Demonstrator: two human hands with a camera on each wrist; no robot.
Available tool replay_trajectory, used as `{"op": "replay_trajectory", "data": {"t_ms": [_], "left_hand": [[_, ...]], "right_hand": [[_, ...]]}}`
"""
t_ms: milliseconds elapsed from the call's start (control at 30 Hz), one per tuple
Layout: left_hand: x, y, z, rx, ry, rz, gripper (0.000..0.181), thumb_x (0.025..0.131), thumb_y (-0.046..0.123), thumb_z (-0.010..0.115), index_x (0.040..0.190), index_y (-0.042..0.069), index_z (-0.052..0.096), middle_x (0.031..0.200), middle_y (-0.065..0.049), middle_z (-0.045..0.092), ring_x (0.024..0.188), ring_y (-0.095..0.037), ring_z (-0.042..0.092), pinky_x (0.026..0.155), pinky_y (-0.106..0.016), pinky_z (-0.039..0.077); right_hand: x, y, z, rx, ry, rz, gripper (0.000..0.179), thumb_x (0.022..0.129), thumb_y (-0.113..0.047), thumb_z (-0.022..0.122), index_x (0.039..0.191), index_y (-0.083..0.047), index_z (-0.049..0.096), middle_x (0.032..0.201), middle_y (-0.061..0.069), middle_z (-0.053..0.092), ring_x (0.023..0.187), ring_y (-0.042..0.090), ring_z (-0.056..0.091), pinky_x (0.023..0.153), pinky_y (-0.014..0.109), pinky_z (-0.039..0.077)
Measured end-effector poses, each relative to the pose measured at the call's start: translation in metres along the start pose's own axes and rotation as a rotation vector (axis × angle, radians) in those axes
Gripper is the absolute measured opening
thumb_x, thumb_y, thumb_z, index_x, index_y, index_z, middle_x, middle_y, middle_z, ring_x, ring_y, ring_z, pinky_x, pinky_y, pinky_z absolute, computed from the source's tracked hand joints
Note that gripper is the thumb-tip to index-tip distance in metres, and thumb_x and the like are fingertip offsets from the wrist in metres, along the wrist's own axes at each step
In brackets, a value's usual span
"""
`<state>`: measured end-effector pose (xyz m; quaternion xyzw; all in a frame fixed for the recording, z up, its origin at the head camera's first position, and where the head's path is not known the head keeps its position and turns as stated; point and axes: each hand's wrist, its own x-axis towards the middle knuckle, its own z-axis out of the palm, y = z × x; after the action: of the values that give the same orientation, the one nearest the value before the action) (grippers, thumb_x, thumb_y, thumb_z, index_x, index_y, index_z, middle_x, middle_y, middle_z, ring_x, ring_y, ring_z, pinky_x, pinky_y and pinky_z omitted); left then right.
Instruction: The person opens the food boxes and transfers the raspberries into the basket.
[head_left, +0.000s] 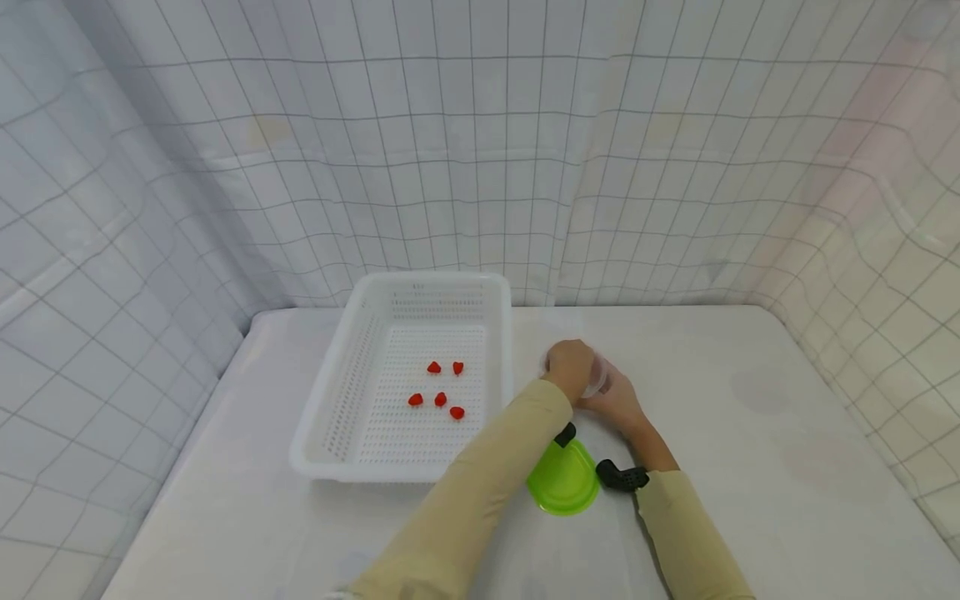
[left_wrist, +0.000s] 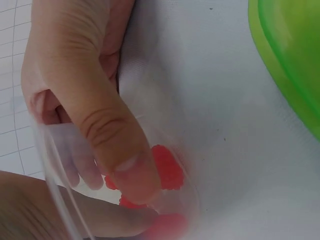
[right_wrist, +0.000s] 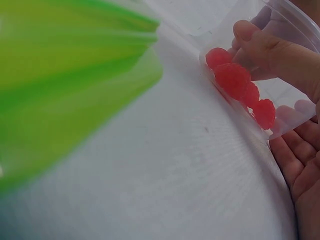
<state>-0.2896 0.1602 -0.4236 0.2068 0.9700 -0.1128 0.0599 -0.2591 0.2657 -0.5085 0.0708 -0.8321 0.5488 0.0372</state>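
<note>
My right hand point(head_left: 617, 398) grips a clear plastic cup point(head_left: 598, 377) from the side, its thumb point(left_wrist: 122, 145) across the near wall. Several red raspberries point(right_wrist: 233, 80) lie along the bottom of the cup. My left hand point(head_left: 572, 363) reaches into the cup from above. In the left wrist view a digit point(left_wrist: 110, 216) of that hand ends right at a raspberry point(left_wrist: 167, 227) low in the cup; whether it pinches the berry I cannot tell. To the left, a white perforated basket point(head_left: 322, 417) holds several small red berries point(head_left: 440, 400), spread over its floor.
A round, shallow, bright green plastic piece like a lid point(head_left: 564, 487) lies on the white-covered table point(head_left: 757, 400) near both wrists, partly beneath the left sleeve point(head_left: 480, 492). White gridded cloth point(head_left: 480, 150) hangs behind the table and along both sides.
</note>
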Motion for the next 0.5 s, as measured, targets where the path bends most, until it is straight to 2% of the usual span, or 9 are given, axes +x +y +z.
{"op": "replay_trajectory", "data": {"t_ms": [167,333,500], "left_hand": [[0.0014,0.0030,-0.0004,0.002,0.027,-0.022,0.035,0.077,0.034,0.073,0.107,0.019,0.063,0.095,0.005,0.061,0.068,-0.012,0.054,0.046,-0.031,0.045],[0.0033,0.0071,-0.0007,-0.003,0.025,-0.073,0.031,0.078,0.036,0.071,0.103,0.019,0.063,0.091,0.005,0.061,0.064,-0.014,0.053,0.047,-0.032,0.046],[0.0050,0.0088,0.0004,-0.004,-0.006,-0.099,0.032,0.077,0.038,0.070,0.102,0.019,0.063,0.087,0.004,0.059,0.061,-0.015,0.052,0.045,-0.032,0.046]], "right_hand": [[0.0021,0.0017,-0.0005,0.017,0.003,-0.008,0.086,0.069,-0.007,0.080,0.140,0.002,0.032,0.139,0.019,0.038,0.127,0.032,0.033,0.102,0.046,0.027],[0.0018,0.0008,-0.0010,0.001,0.009,-0.006,0.087,0.069,-0.012,0.080,0.140,0.000,0.032,0.139,0.016,0.039,0.126,0.029,0.035,0.101,0.045,0.029],[0.0014,0.0029,-0.0009,-0.033,0.018,-0.006,0.088,0.068,-0.020,0.081,0.140,-0.002,0.034,0.137,0.015,0.042,0.125,0.028,0.037,0.100,0.046,0.030]]}}
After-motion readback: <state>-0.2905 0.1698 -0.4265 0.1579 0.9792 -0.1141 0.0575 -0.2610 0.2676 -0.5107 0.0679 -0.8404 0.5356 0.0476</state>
